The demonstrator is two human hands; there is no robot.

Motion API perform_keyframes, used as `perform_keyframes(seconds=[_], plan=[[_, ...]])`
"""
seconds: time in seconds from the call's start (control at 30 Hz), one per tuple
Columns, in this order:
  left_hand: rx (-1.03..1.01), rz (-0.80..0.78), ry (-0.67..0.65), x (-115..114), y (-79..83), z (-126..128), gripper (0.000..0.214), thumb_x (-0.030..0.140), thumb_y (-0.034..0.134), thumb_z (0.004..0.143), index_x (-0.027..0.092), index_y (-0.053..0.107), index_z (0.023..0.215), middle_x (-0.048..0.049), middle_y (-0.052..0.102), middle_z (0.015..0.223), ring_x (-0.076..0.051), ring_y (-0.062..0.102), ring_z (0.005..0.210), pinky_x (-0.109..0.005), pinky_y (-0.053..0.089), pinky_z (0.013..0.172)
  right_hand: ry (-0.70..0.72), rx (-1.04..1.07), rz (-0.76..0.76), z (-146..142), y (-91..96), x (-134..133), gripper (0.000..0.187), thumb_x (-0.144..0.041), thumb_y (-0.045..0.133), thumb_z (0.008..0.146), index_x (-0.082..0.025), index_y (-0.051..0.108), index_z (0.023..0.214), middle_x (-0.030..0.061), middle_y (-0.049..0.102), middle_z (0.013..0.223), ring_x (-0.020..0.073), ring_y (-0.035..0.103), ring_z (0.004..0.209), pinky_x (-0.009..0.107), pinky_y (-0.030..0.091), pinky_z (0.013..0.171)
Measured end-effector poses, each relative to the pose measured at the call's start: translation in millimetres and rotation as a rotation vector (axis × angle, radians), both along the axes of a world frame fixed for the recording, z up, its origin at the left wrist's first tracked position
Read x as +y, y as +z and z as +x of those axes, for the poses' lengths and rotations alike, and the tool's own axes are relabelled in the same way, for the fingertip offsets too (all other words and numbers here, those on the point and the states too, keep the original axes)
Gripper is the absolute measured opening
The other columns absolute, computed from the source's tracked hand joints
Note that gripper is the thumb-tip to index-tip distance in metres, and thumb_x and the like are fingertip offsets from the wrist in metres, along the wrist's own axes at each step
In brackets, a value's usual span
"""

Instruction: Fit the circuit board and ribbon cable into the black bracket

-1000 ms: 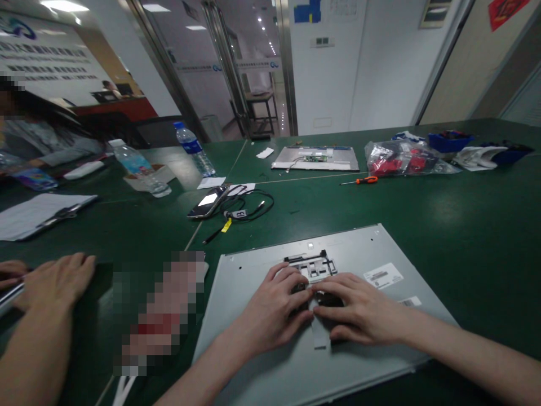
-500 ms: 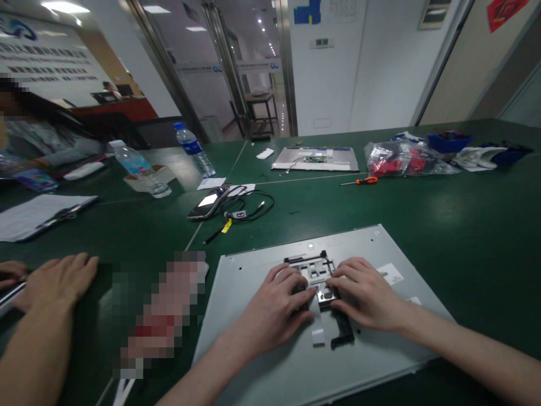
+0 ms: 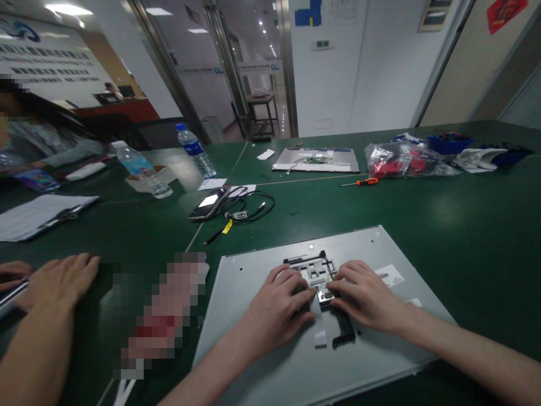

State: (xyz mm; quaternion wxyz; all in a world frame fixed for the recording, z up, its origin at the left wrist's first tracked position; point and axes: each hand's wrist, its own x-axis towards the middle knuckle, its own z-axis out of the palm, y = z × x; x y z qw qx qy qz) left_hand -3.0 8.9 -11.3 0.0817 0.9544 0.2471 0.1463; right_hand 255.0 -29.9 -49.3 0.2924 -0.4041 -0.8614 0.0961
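Observation:
A grey metal panel (image 3: 380,245) lies flat on the green table (image 3: 465,225) in front of me. At its middle sits a black bracket (image 3: 344,332) around a small silvery plate (image 3: 322,293). My left hand (image 3: 274,310) has curled fingers pressing on the bracket's left side. My right hand (image 3: 367,296) has bent fingertips gripping the plate and the bracket's right side. A short white strip (image 3: 320,337) lies just below, between my hands. White labels (image 3: 391,275) show beside my right hand.
A co-worker's hand (image 3: 59,279) rests flat at the left. Farther back are a phone (image 3: 208,203), a black cable (image 3: 251,206), two water bottles (image 3: 141,169), a clipboard (image 3: 40,214), another panel (image 3: 316,159), an orange screwdriver (image 3: 361,181) and a bag of parts (image 3: 406,158).
My right hand has shifted up and to the right, uncovering the lower arm of the black bracket and the white strip. My left hand has barely moved.

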Motion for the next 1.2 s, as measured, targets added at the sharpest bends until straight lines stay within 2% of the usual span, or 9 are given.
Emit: perform_keyframes(seconds=[0.33,0.67,1.0,1.2], plan=[[-0.023,-0.015,0.015,-2.1,2.2,2.4,0.025,0.033,0.073,0.090,0.025,0.067,0.113,-0.0047,0.067,0.106,-0.026,0.061,0.106,-0.052,0.039,0.108,0.001,-0.013,0.008,0.3,-0.8,0.0,0.017,-0.025,0.061,0.096,-0.020,0.066,0.111,0.0082,0.066,0.101,0.0249,0.057,0.095,0.041,0.044,0.087],[-0.054,-0.030,-0.011,-1.2,0.2,2.3,0.029,0.034,0.073,0.090,0.023,0.065,0.115,-0.0049,0.070,0.110,-0.026,0.063,0.106,-0.053,0.040,0.108,0.010,0.008,-0.002,0.6,-0.2,0.2,0.016,-0.027,0.057,0.099,-0.020,0.065,0.111,0.0081,0.065,0.101,0.0254,0.055,0.095,0.042,0.043,0.087],[-0.070,-0.034,-0.002,-2.2,4.8,2.4,0.025,0.037,0.070,0.093,0.024,0.065,0.113,-0.0065,0.069,0.109,-0.028,0.062,0.107,-0.056,0.041,0.107,0.008,0.000,0.000,-0.2,-0.5,0.0,0.017,-0.027,0.058,0.098,-0.020,0.065,0.112,0.0080,0.065,0.102,0.0251,0.054,0.095,0.041,0.042,0.086],[-0.083,-0.028,0.006,-2.0,6.4,0.6,0.018,0.031,0.066,0.094,0.023,0.065,0.110,-0.0063,0.069,0.109,-0.027,0.063,0.105,-0.057,0.041,0.108,0.011,0.003,0.003,0.1,-1.7,0.2,0.018,-0.028,0.056,0.100,-0.020,0.064,0.115,0.0079,0.064,0.103,0.0256,0.054,0.095,0.042,0.041,0.087]])
